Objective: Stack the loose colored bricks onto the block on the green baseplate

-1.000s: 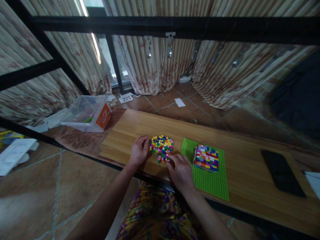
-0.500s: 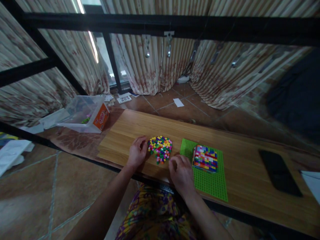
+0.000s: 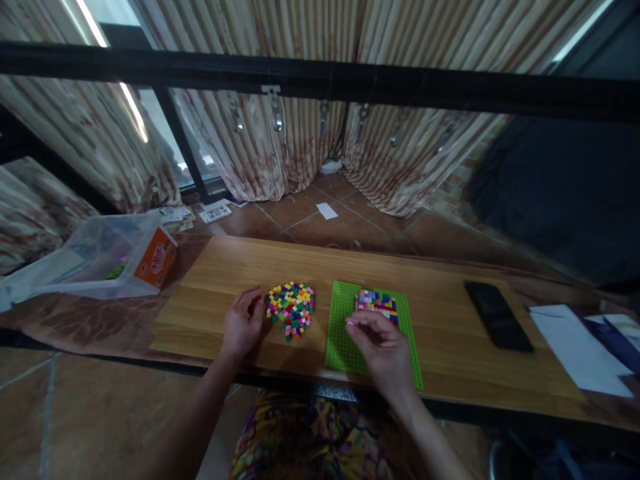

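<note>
Bricks [image 3: 290, 307], small, multicoloured, loose in one pile on wood-grain table [image 3: 240, 263]. Left hand [image 3: 243, 323]: loosely curled, partly open, just beside the pile's left edge. Right hand [image 3: 384, 343]: thumb and fingertips pinched on small pinkish brick [image 3: 351, 323], above green studded baseplate [image 3: 343, 350]. On baseplate: block of multicoloured bricks [image 3: 377, 302], partly hidden behind right hand. Farther right: black phone [image 3: 497, 315], flat on table. Beyond table's left end: clear plastic bin [image 3: 120, 287].

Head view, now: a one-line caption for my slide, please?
Right hand pinches a tiny brick over the green baseplate; left hand beside the brick pile.
</note>
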`<state>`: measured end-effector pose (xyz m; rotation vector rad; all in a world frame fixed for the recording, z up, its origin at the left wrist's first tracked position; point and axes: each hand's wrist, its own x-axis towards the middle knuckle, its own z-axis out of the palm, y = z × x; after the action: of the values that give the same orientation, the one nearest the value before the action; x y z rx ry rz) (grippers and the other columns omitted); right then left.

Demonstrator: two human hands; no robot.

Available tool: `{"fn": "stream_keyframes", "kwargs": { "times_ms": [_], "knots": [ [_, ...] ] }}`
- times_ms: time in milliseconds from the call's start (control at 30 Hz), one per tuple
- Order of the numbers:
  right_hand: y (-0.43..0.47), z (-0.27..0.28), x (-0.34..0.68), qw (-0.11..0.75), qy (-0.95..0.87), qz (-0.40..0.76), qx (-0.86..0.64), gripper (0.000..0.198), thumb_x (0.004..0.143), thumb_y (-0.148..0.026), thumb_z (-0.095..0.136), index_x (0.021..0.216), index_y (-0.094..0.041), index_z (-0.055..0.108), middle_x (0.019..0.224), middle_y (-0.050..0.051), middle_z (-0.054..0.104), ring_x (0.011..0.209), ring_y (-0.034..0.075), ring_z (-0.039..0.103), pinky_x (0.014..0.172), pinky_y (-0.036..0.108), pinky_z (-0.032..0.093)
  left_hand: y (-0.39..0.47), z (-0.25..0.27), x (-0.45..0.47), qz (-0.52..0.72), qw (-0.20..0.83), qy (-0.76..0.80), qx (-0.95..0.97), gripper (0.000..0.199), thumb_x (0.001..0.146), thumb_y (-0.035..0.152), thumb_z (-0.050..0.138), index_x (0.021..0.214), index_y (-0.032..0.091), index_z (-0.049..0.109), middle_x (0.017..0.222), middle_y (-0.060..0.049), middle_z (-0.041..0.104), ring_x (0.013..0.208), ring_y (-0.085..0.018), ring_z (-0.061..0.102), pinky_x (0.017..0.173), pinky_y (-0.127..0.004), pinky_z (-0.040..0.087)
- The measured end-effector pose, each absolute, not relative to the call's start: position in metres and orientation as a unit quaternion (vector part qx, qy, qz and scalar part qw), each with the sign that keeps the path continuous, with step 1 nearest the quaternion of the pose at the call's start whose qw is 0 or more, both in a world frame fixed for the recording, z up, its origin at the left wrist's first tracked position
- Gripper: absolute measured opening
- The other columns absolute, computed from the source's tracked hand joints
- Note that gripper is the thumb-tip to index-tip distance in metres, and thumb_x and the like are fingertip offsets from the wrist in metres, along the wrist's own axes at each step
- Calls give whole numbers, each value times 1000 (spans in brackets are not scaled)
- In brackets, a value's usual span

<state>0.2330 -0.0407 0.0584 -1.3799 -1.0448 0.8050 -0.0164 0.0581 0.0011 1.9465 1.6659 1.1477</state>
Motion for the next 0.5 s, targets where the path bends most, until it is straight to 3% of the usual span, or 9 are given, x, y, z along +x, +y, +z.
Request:
{"fn": "stream_keyframes", "kwargs": {
  "times_ms": [500],
  "knots": [
    [-45, 55, 314, 648, -304, 268, -645, 20, 71, -36, 71, 83, -19, 68, 70, -1, 65, 62, 11, 57, 60, 24, 47, 62, -2, -19, 387, 131, 578, 706, 24, 83, 33, 49, 94, 17, 63, 105, -10, 65, 98, -22, 62, 88, -35, 50]
  ]
}}
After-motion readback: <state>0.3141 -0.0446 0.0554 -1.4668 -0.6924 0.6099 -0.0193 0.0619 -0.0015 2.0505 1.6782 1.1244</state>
